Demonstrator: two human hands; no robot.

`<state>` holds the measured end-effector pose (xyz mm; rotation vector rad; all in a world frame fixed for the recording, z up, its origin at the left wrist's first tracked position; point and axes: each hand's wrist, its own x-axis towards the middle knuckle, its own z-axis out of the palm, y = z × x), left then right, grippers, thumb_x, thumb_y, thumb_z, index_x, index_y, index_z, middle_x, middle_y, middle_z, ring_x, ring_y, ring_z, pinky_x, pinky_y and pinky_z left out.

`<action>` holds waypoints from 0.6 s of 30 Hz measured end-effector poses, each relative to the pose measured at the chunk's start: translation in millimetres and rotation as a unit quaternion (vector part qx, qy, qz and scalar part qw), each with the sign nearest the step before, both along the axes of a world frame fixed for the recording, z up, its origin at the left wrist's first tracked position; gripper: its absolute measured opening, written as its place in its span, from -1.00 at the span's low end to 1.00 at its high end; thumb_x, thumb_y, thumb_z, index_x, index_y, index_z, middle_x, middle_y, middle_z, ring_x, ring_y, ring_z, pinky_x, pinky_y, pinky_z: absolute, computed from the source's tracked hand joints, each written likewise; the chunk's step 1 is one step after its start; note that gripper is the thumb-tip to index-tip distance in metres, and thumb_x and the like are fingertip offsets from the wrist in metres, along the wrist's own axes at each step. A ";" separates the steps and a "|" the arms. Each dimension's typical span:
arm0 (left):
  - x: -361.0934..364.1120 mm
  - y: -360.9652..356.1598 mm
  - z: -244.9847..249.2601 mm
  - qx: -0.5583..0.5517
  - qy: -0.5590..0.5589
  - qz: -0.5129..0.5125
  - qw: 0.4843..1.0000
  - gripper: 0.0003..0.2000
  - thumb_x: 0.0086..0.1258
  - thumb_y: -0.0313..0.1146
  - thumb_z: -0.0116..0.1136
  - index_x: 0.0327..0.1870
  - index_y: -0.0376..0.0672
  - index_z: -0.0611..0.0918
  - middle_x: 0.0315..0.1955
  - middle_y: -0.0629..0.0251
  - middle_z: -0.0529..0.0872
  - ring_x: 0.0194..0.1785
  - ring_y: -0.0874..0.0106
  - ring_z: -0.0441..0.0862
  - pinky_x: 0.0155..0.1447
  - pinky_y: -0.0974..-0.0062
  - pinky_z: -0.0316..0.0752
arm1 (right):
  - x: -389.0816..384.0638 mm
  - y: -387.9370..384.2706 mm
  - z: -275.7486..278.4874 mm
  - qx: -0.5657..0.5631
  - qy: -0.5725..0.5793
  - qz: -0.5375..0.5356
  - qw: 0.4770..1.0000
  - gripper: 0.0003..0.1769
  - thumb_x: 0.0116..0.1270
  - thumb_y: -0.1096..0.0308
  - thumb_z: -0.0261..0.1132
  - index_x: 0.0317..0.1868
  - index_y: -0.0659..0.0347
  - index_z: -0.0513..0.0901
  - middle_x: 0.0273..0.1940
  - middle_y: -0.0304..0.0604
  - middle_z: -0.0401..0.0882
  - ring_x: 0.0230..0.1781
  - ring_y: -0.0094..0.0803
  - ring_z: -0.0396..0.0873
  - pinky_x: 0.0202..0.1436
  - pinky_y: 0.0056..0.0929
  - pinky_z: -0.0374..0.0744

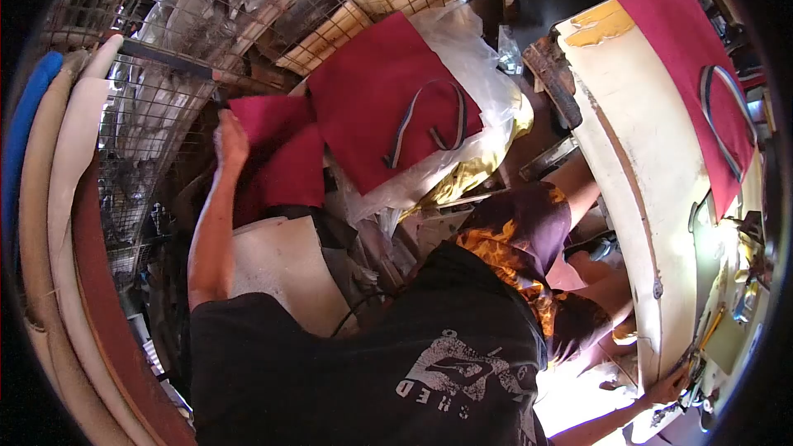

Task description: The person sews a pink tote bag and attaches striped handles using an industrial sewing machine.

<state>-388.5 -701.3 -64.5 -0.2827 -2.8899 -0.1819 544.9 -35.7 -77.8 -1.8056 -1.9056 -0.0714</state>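
My left hand (232, 139) is raised at the left, its fingers closed at the edge of a dark red fabric piece (285, 153). Beside that piece lies a larger red fabric panel (372, 91), with a curved black-and-grey striped strap (406, 120) on top. At the lower right, my right hand (671, 386) rests by the near end of a long cream-coloured table (640, 116). Its fingers are in shadow among small items, and I cannot see whether they grip anything. Another red fabric panel (669, 25) hangs over the table's far side, with a second striped strap (717, 120) on it.
Clear plastic sheeting (462, 41) lies under the larger panel. Rolls of material (70, 157) stand at the far left, before a wire mesh (132, 149). A pale sheet (289, 264) lies near my left arm. Small tools and parts (743, 260) crowd the right edge.
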 end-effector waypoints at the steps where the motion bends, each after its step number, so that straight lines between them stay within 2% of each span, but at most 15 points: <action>1: -13.1 -4.0 13.7 0.055 0.062 -0.044 0.996 -0.80 0.67 -0.35 -0.13 0.13 -0.24 0.45 -0.08 -0.25 0.70 0.05 -0.25 0.67 0.01 -0.06 0.54 | 1.2 -0.8 -1.1 0.006 -0.010 0.007 1.000 -0.48 0.63 0.02 0.22 0.21 0.34 0.74 0.27 0.12 0.68 0.24 -0.02 0.65 0.40 -0.19 0.55; 2: -21.8 0.6 32.3 0.061 0.139 -0.097 0.984 -0.77 0.72 -0.32 -0.16 0.20 -0.22 0.44 0.03 -0.19 0.70 0.10 -0.23 0.67 0.05 -0.05 0.52 | 12.5 4.1 -7.4 0.007 -0.012 0.024 1.000 -0.47 0.62 0.00 0.21 0.21 0.33 0.74 0.28 0.11 0.68 0.26 -0.01 0.64 0.41 -0.19 0.54; 3: -5.7 32.9 73.5 0.040 0.103 -0.033 0.993 -0.76 0.75 -0.30 -0.17 0.24 -0.20 0.44 0.07 -0.19 0.69 0.11 -0.24 0.66 0.11 -0.08 0.51 | 24.8 11.7 -13.7 0.009 -0.014 0.042 0.999 -0.45 0.62 -0.02 0.21 0.22 0.32 0.74 0.29 0.11 0.67 0.27 -0.01 0.62 0.42 -0.18 0.53; 6: 39.4 114.3 165.3 0.008 0.213 -0.156 0.965 -0.77 0.75 -0.28 -0.11 0.17 -0.19 0.53 -0.03 -0.18 0.74 0.06 -0.21 0.69 0.02 -0.03 0.57 | 34.9 15.8 -25.7 0.009 -0.031 0.053 0.998 -0.42 0.62 -0.08 0.19 0.24 0.28 0.74 0.35 0.09 0.62 0.33 0.01 0.58 0.46 -0.16 0.50; 7: 59.2 141.5 192.7 0.030 0.205 -0.159 0.965 -0.74 0.75 -0.27 -0.08 0.18 -0.22 0.57 0.00 -0.12 0.74 0.08 -0.09 0.71 0.10 0.10 0.57 | 31.1 14.9 -22.9 0.011 -0.039 0.047 0.998 -0.41 0.62 -0.10 0.19 0.25 0.27 0.74 0.37 0.08 0.61 0.35 0.01 0.56 0.47 -0.15 0.49; 8: 80.0 164.6 218.2 0.055 0.198 -0.162 0.965 -0.71 0.75 -0.26 -0.05 0.18 -0.26 0.60 0.03 -0.06 0.74 0.10 0.02 0.73 0.19 0.22 0.57 | 32.1 18.6 -20.8 -0.051 0.018 -0.012 0.998 -0.38 0.61 -0.14 0.19 0.30 0.25 0.71 0.37 0.07 0.61 0.37 -0.02 0.55 0.49 -0.21 0.47; 10: 115.2 196.8 259.1 0.090 0.232 -0.259 0.933 -0.74 0.74 -0.31 -0.01 0.19 -0.28 0.61 -0.01 0.07 0.75 0.08 0.30 0.72 0.23 0.38 0.53 | -1.5 8.0 -3.6 -0.066 0.109 -0.007 0.992 -0.40 0.63 -0.08 0.19 0.31 0.28 0.69 0.29 0.04 0.67 0.25 -0.11 0.61 0.39 -0.20 0.53; 11: 139.3 216.7 277.0 0.125 0.246 -0.291 0.916 -0.74 0.73 -0.32 0.02 0.21 -0.28 0.61 -0.01 0.21 0.74 0.07 0.45 0.66 0.26 0.46 0.50 | -10.7 4.3 5.4 -0.069 0.154 -0.005 0.986 -0.42 0.63 -0.05 0.19 0.31 0.29 0.68 0.25 0.03 0.69 0.20 -0.15 0.64 0.34 -0.19 0.56; 12: 148.4 221.2 289.6 0.194 0.234 -0.292 0.907 -0.73 0.72 -0.31 0.05 0.22 -0.28 0.62 0.03 0.23 0.74 0.10 0.49 0.66 0.27 0.48 0.50 | -6.7 3.8 1.2 -0.065 0.207 0.040 0.975 -0.47 0.64 0.03 0.21 0.33 0.29 0.67 0.25 0.01 0.68 0.19 -0.18 0.63 0.33 -0.28 0.55; 13: 168.5 236.0 304.0 0.255 0.245 -0.340 0.872 -0.71 0.72 -0.31 0.07 0.24 -0.30 0.62 0.09 0.23 0.72 0.12 0.49 0.65 0.29 0.49 0.51 | -33.9 -4.1 18.0 -0.021 0.094 0.059 0.994 -0.57 0.64 0.19 0.23 0.31 0.32 0.67 0.21 0.00 0.70 0.14 -0.18 0.65 0.29 -0.29 0.57; 14: 181.1 242.7 320.3 0.277 0.266 -0.370 0.846 -0.70 0.71 -0.30 0.09 0.25 -0.30 0.63 0.13 0.23 0.73 0.13 0.50 0.66 0.29 0.50 0.52 | -59.4 -15.0 32.2 -0.014 0.078 0.082 0.994 -0.61 0.63 0.28 0.23 0.29 0.33 0.68 0.23 0.01 0.69 0.15 -0.22 0.64 0.27 -0.31 0.58; 15: 190.6 250.5 340.7 0.176 0.387 -0.357 0.832 -0.73 0.73 -0.36 0.02 0.25 -0.29 0.62 0.06 0.20 0.75 0.11 0.48 0.70 0.24 0.51 0.57 | -86.1 -28.8 45.1 -0.005 0.059 0.101 0.993 -0.65 0.61 0.37 0.23 0.27 0.35 0.68 0.25 0.02 0.68 0.16 -0.25 0.63 0.25 -0.33 0.59; 17: 227.2 297.2 386.2 0.357 0.248 -0.463 0.772 -0.68 0.67 -0.33 0.10 0.22 -0.41 0.55 -0.09 0.06 0.74 -0.09 0.40 0.75 -0.03 0.50 0.70 | -152.0 -62.3 77.1 0.003 0.105 0.188 0.976 -0.64 0.56 0.45 0.22 0.29 0.37 0.66 0.28 0.00 0.64 0.15 -0.31 0.60 0.19 -0.40 0.60; 18: 249.5 320.1 407.7 0.435 0.168 -0.513 0.721 -0.64 0.64 -0.31 0.14 0.21 -0.48 0.51 -0.16 -0.02 0.74 -0.19 0.35 0.78 -0.16 0.50 0.76 | -176.6 -71.4 78.8 -0.073 0.367 0.193 0.907 -0.56 0.53 0.48 0.23 0.37 0.36 0.59 0.31 0.00 0.59 0.11 -0.35 0.57 0.19 -0.47 0.58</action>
